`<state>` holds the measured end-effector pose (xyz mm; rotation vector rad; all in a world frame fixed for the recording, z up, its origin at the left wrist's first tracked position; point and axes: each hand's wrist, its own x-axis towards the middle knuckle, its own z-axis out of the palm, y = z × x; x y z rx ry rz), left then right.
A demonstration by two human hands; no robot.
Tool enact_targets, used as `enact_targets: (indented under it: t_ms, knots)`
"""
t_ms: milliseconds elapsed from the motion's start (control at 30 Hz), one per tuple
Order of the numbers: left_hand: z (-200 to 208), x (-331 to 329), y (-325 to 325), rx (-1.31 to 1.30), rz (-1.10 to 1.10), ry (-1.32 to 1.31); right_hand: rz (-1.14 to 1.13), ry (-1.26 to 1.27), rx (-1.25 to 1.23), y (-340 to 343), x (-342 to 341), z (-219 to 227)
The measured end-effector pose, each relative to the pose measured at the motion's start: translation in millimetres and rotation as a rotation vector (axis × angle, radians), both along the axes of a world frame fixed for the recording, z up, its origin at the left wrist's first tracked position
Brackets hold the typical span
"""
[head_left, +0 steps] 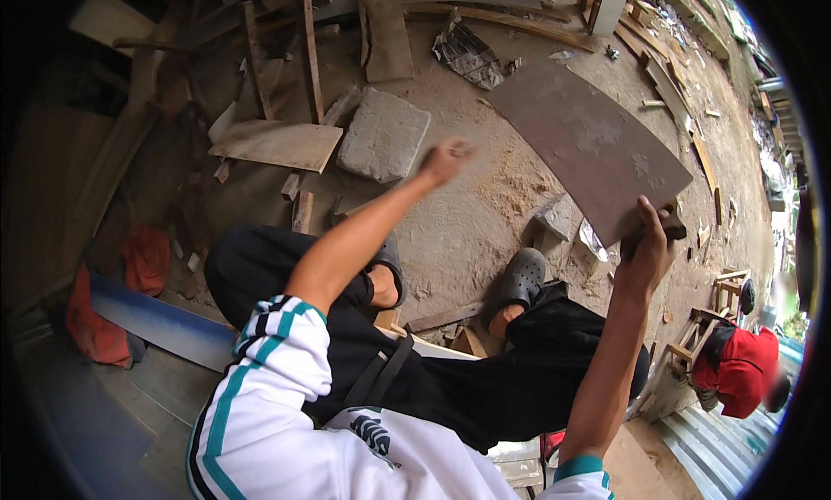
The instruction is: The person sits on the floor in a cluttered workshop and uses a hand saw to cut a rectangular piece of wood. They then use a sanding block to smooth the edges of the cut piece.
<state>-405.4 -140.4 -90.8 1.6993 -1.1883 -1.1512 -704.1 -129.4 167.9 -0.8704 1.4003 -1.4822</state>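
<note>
My right hand (647,251) is closed around the dark handle of a handsaw (597,145). The saw's broad brown blade has pale worn patches and reaches up and to the left over the ground, narrowing toward its far end. Out in front of me, my left hand (447,160) hangs above the dusty floor, apart from the saw. Motion smears its fingers, which seem curled, and nothing large shows in them. Left of that hand lies a rough grey stone block (384,135). Below the blade is a smaller grey block (558,216).
A wooden board (275,145) with upright legs stands at the far left. Crumpled foil sheeting (467,51) lies at the back. Wood scraps (671,89) litter the right side. Near my feet is a wood strip (444,316). A person in red (746,370) is at the right.
</note>
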Motion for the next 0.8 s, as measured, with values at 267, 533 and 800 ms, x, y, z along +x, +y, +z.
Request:
enact_targets:
  t_ms: [267, 533, 800]
  knots:
    - [-128.5, 146.8, -15.1, 0.42, 0.271, -0.857, -0.076, 0.08, 0.159, 14.2, -32.1, -3.0]
    - [-135.2, 170.3, -41.1, 0.654, 0.49, -0.726, -0.175, 0.181, 0.188, 18.6, -38.1, 6.4]
    - [-126.2, 126.8, -39.5, 0.606, 0.384, -0.708, -0.235, 0.218, 0.182, 18.0, -47.3, 1.1]
